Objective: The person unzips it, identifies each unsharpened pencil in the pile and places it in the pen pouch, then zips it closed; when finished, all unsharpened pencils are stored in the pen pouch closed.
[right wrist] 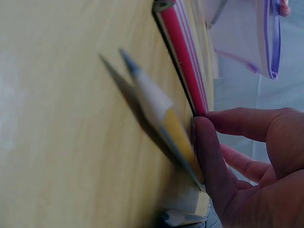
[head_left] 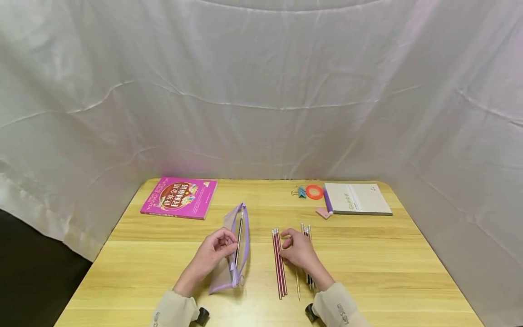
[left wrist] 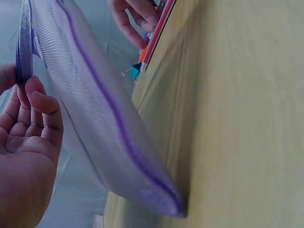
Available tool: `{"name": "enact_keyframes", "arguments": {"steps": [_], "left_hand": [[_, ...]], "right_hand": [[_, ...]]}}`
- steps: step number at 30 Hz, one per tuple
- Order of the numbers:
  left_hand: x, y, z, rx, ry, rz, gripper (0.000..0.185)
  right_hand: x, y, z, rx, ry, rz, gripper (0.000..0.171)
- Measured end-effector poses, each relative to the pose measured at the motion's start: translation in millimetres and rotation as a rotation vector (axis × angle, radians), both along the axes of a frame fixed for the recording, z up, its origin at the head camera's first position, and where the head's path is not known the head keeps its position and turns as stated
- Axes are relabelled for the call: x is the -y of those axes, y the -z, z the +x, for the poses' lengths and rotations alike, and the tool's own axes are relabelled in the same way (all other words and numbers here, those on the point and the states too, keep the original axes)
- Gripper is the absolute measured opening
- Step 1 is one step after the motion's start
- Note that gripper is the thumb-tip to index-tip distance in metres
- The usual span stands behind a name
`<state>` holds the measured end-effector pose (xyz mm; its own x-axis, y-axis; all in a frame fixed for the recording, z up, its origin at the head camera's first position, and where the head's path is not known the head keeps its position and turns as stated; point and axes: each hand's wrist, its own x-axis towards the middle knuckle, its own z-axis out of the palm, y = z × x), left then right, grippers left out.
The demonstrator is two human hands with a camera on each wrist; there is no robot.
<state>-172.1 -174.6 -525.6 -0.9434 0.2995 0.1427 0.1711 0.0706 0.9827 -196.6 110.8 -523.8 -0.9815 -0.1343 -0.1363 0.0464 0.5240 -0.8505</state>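
A translucent pencil pouch (head_left: 222, 274) with purple zip trim stands mouth open, a dark pencil (head_left: 241, 225) showing inside. My left hand (head_left: 214, 250) pinches the pouch's rim between thumb and fingers; the left wrist view shows this left hand (left wrist: 31, 123) and the mesh pouch (left wrist: 90, 104) beside it. Three red pencils (head_left: 278, 268) with white ends lie side by side. At their right edge is my right hand (head_left: 300, 250); in the right wrist view its fingertips meet at a red pencil (right wrist: 183, 52). A yellow pencil (right wrist: 178, 137) runs behind the fingers, its upper part hidden.
Several dark pencils (head_left: 309, 277) lie right of my right hand. Behind them are a pink eraser (head_left: 324, 213), a purple marker (head_left: 328, 202), orange tape (head_left: 314, 192), a teal binder clip (head_left: 301, 192) and a notebook (head_left: 359, 198). A pink book (head_left: 200, 197) lies at back left.
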Motion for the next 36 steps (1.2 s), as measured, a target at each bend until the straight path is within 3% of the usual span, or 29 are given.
{"name": "enact_keyframes", "arguments": {"steps": [14,20,24,27,34,36], "left_hand": [[-1,1.7,-2.3,0.015,0.015,-0.065,0.018],[-1,4.6,-2.9,-0.041,0.031,-0.077,0.015],[0,4.8,-2.4,-0.041,0.035,-0.061,0.015],[0,3.7,-1.3,-0.032,0.040,-0.052,0.015],[0,1.8,0.6,-0.017,0.038,-0.063,0.016],[0,1.6,0.9,-0.013,0.036,-0.070,0.015]], "right_hand": [[1,2.4,-5.2,-0.136,-0.053,0.259,0.064],[2,-0.7,-4.7,-0.106,-0.076,0.263,0.068],[1,-1.1,-5.7,-0.080,-0.079,0.242,0.070],[0,-2.0,-6.7,-0.066,-0.053,0.182,0.070],[-2,-12.2,-9.4,0.029,0.057,-0.253,0.074],[-1,-15.6,-9.5,0.039,0.079,-0.324,0.076]]}}
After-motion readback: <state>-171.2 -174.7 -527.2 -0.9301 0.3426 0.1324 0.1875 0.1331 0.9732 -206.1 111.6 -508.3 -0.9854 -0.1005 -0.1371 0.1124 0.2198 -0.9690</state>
